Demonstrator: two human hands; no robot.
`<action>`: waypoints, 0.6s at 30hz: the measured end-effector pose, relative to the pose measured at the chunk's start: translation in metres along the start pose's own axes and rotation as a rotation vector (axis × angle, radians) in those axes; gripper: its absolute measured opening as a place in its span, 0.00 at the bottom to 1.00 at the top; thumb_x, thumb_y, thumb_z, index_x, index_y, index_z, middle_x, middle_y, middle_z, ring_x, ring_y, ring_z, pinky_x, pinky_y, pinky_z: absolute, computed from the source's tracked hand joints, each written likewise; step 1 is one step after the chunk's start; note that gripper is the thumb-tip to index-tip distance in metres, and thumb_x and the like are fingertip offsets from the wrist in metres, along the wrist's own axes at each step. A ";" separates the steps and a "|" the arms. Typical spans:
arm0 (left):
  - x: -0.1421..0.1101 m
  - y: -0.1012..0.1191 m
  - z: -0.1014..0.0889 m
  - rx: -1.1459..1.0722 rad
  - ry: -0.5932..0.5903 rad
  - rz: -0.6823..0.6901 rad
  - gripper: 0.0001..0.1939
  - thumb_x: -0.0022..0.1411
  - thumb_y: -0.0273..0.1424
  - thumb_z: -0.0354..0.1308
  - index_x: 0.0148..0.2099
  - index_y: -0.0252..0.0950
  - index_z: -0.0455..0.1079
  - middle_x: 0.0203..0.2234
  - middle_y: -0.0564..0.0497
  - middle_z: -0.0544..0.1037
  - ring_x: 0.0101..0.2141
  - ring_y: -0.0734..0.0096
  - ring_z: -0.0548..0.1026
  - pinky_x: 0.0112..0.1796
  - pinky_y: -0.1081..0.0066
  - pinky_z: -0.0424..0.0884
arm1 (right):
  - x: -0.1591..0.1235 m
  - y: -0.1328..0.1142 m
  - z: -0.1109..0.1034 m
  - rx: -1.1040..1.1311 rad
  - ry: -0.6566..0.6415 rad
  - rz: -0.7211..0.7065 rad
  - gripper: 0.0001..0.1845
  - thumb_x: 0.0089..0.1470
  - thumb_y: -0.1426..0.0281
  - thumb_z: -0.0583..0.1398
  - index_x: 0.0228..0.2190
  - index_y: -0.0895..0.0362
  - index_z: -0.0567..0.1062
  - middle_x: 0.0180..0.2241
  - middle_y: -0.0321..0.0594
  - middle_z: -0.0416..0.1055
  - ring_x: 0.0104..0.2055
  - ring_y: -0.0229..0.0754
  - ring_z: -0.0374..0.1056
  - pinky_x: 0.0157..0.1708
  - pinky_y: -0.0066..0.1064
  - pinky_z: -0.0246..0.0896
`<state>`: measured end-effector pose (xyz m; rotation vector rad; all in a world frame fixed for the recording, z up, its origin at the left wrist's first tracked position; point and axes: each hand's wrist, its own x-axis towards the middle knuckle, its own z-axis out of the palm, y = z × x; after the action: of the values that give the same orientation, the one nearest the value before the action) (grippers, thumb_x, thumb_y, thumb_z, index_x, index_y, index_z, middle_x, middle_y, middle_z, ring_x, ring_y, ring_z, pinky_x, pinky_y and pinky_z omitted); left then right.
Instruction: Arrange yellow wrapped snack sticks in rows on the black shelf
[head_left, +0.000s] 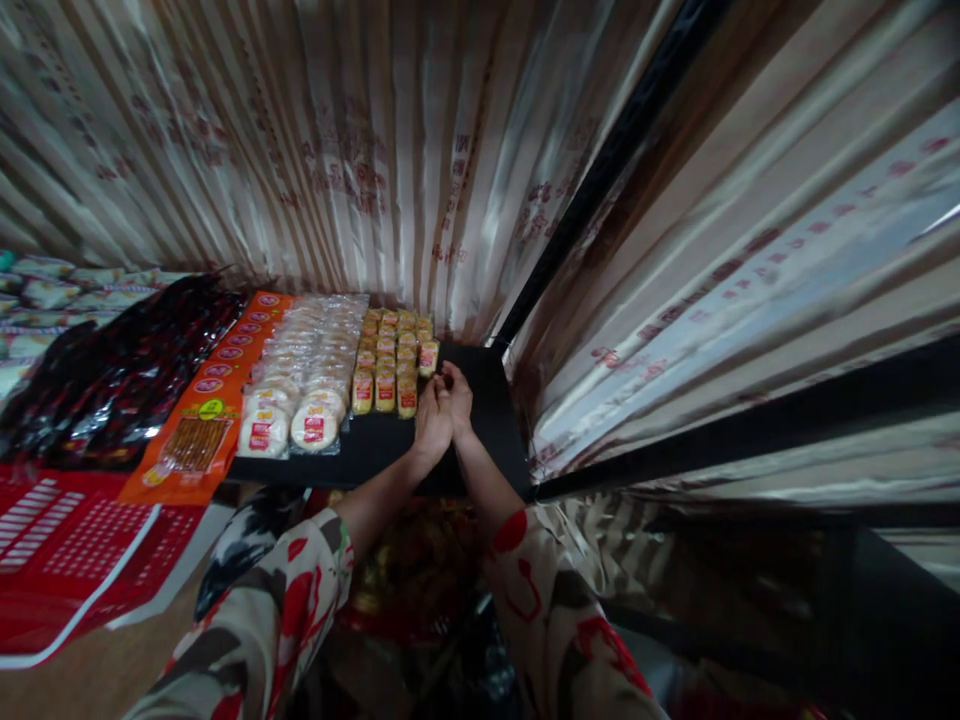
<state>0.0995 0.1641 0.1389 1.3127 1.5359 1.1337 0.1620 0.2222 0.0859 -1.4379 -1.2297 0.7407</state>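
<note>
1. Small yellow rectangular packs with red-and-white labels (385, 390) are set out in close rows on the black flat shelf (495, 450), toward its right end.
2. The left hand (433, 425) and the right hand (460, 402) are brought together just beside the near right part of these packs, above the shelf. The fingers of both hands are partly curled; whether anything is held between them cannot be told.
3. To the left of the yellow packs, round white discs in clear plastic wrappers (315, 425) are laid in two overlapping columns, with red labels seen on the nearest ones.
4. Farther left, a long orange packet with a picture of brown sticks (191, 440) is placed, followed by a heap of shiny black-and-red packets (112, 370).
5. At the near left, a red plastic basket with a white handle (82, 550) is seen.
6. Behind the shelf and along its right side, pale pleated curtains with reddish printing (397, 150) are hung, crossed by dark bars (592, 180).
</note>
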 end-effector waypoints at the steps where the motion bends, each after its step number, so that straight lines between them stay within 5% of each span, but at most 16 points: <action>1: -0.006 0.001 -0.002 0.019 -0.007 -0.026 0.22 0.64 0.33 0.40 0.57 0.29 0.59 0.53 0.40 0.67 0.55 0.64 0.62 0.56 0.66 0.55 | -0.007 0.000 -0.002 -0.009 0.010 0.009 0.19 0.47 0.70 0.55 0.43 0.56 0.71 0.41 0.40 0.71 0.42 0.40 0.66 0.47 0.33 0.60; 5: -0.033 0.001 -0.012 0.089 -0.041 -0.088 0.22 0.64 0.36 0.41 0.56 0.30 0.60 0.52 0.41 0.67 0.53 0.63 0.65 0.54 0.65 0.58 | -0.041 -0.001 -0.011 -0.023 0.032 0.029 0.20 0.49 0.69 0.52 0.44 0.58 0.70 0.42 0.42 0.70 0.42 0.40 0.66 0.47 0.33 0.59; 14: -0.111 -0.031 -0.043 0.171 -0.111 0.281 0.19 0.63 0.31 0.39 0.52 0.34 0.64 0.47 0.43 0.70 0.50 0.68 0.66 0.52 0.68 0.60 | -0.135 -0.030 -0.030 0.058 -0.012 0.003 0.18 0.46 0.73 0.50 0.39 0.56 0.73 0.38 0.38 0.71 0.39 0.39 0.67 0.43 0.31 0.61; 18: -0.147 -0.046 -0.062 0.201 -0.170 0.289 0.19 0.63 0.31 0.37 0.50 0.33 0.63 0.44 0.42 0.69 0.46 0.67 0.67 0.49 0.66 0.63 | -0.180 -0.036 -0.034 0.044 -0.055 0.003 0.18 0.45 0.74 0.49 0.35 0.54 0.75 0.35 0.37 0.71 0.38 0.40 0.66 0.42 0.31 0.61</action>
<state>0.0490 0.0080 0.1153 1.7654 1.3928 1.0279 0.1327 0.0382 0.0981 -1.3915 -1.2460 0.8100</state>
